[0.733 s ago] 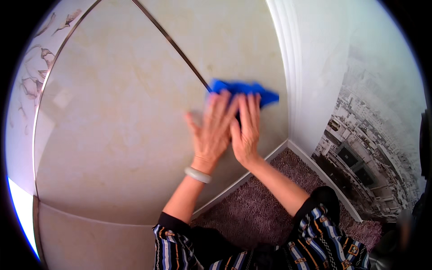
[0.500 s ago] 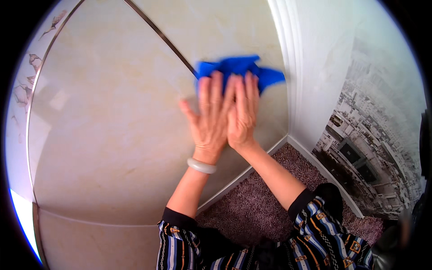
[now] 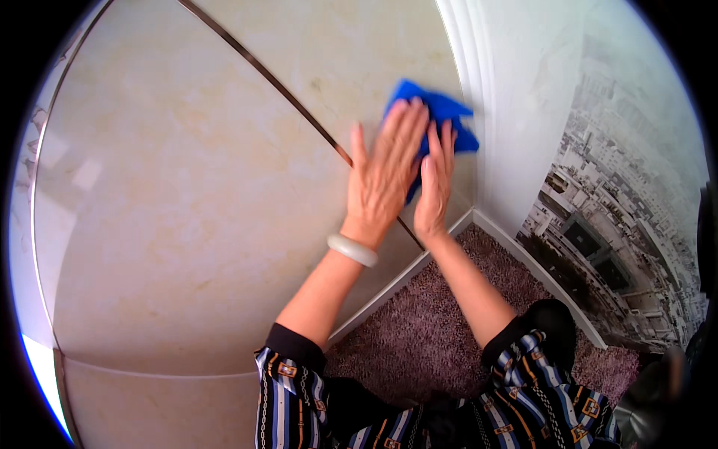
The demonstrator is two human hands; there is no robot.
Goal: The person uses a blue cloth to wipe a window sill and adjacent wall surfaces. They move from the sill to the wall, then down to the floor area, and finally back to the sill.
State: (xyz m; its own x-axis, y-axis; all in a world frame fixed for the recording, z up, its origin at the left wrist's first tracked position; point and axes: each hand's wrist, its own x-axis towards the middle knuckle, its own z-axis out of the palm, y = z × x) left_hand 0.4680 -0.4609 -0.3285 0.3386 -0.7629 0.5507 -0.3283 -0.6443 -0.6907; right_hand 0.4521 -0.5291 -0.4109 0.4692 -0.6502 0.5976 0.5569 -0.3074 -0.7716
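Note:
A blue cloth [image 3: 440,103] is pressed against a cream, marble-patterned panel [image 3: 187,224] near its right side. My left hand [image 3: 380,179] lies on the left part of the cloth, fingers stretched out and thumb apart. A pale bangle [image 3: 352,250] circles that wrist. Just to the right, my right hand [image 3: 435,196] rests on the cloth with its fingers extended. The cloth spreads out beyond the fingertips, and some of it is hidden beneath both hands. A dark metal strip [image 3: 283,90] runs diagonally across the panel and passes behind my left hand.
White moulding [image 3: 476,112] borders the panel on the right. Beyond it, a wall carries a grey city picture [image 3: 621,224]. Purplish shaggy carpet [image 3: 419,337] meets a white baseboard [image 3: 381,294] below. At the lower right, a dark object with a shiny part is blurred.
Both hands have moved right across the panel with the cloth, exposing more of the metal strip. My left hand has separated slightly from the right. The view has shifted a little.

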